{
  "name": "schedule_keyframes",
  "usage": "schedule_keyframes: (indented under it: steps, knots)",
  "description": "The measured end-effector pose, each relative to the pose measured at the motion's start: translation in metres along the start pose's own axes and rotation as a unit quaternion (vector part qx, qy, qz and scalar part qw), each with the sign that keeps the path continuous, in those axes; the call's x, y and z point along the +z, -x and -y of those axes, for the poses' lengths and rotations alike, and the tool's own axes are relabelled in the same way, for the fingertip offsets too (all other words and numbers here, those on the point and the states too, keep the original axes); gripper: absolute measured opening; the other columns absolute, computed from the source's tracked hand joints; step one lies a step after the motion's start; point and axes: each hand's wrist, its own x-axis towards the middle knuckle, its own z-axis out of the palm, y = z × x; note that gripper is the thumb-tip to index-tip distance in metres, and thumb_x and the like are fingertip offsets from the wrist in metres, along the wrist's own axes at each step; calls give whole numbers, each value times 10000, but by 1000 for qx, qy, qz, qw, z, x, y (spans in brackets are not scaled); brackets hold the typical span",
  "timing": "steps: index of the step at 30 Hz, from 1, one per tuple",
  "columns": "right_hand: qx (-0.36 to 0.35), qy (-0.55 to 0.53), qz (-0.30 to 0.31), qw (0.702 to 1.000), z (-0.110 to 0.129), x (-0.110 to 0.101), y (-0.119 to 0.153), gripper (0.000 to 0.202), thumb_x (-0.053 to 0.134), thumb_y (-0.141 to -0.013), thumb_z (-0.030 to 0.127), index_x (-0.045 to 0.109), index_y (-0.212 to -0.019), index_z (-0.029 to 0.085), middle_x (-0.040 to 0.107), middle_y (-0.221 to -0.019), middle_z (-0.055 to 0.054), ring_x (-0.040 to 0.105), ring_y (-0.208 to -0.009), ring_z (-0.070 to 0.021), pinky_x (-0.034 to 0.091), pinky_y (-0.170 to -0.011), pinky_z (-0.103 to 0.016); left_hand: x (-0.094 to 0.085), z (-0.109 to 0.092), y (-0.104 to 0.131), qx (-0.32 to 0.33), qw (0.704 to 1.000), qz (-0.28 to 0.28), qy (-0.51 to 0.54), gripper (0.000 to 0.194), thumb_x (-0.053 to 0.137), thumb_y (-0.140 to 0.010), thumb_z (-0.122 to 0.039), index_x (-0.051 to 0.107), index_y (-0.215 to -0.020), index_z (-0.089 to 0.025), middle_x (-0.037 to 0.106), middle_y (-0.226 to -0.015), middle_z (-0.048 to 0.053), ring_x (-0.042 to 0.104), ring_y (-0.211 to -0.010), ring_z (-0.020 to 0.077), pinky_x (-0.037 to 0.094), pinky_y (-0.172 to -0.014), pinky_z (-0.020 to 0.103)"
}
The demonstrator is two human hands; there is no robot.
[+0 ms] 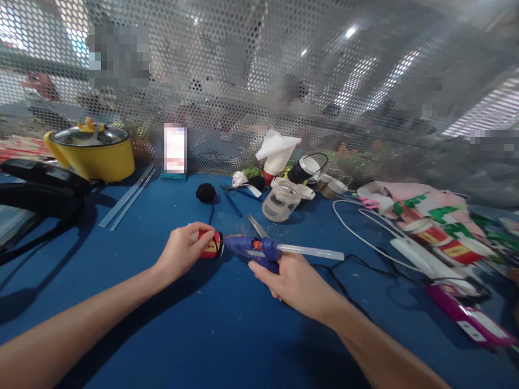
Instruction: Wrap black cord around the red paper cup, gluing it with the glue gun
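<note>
My left hand (pixel 184 249) grips a small red cup (pixel 211 246) with a black band round its rim, lying on its side. A black strand runs from the band up to a black yarn ball (pixel 206 192). Wrapped round the handle of a blue glue gun (pixel 259 249) is my right hand (pixel 290 278). The gun's nozzle points left at the cup's black band; whether they touch cannot be made out. A clear glue stick (pixel 314 252) sticks out of the gun's rear. Scissors (pixel 258 226) lie just behind the gun, their handles hidden.
Pliers (pixel 232 200) and a clear plastic jar (pixel 281 201) stand behind my hands. At the back left are a yellow pot (pixel 99 156) and a lit phone (pixel 175 148). White cable, paper cups and a purple box (pixel 466 316) lie on the right.
</note>
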Motion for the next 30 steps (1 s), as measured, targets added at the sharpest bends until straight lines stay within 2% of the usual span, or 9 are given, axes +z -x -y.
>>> schedule_keyframes:
  steps: [9, 14, 18, 26, 30]
  knots:
    - [12, 46, -12, 999, 2, 1, 4, 185, 457, -756, 345, 503, -671, 188, 474, -407, 33, 451, -363, -104, 322, -380, -219, 0, 3, -3, -17, 1000, 4, 8, 277, 475, -750, -384, 634, -790, -160, 664, -714, 27, 588, -629, 163, 433, -549, 240]
    - [-2, 53, -11, 999, 1, 2, 4, 159, 465, -753, 339, 518, -728, 192, 480, -405, 38, 477, -380, -119, 343, -407, -224, 0, 3, -3, -20, 1000, 5, 12, 282, 474, -749, -386, 635, -785, -157, 665, -712, 30, 588, -639, 166, 433, -560, 241]
    - [-3, 34, -13, 999, 2, 2, 4, 153, 470, -750, 325, 524, -699, 191, 463, -384, 43, 454, -349, -112, 346, -387, -219, 1, 5, -3, -17, 1000, 5, 18, 285, 471, -752, -390, 633, -796, -160, 668, -730, 34, 597, -658, 173, 441, -570, 245]
    - [-9, -36, -6, 999, -2, -1, -2, 238, 427, -773, 350, 508, -650, 164, 452, -397, 44, 460, -349, -97, 390, -387, -203, 2, 4, 3, 50, 999, -4, -18, 231, 465, -773, -340, 630, -811, -183, 681, -793, 32, 614, -717, 171, 456, -640, 261]
    - [-19, -53, -8, 998, -4, -1, -5, 252, 427, -778, 353, 497, -623, 167, 458, -392, 37, 486, -371, -104, 410, -410, -204, 2, 3, 6, 58, 998, -4, -26, 228, 456, -783, -330, 627, -833, -188, 684, -804, 28, 614, -715, 169, 448, -642, 262]
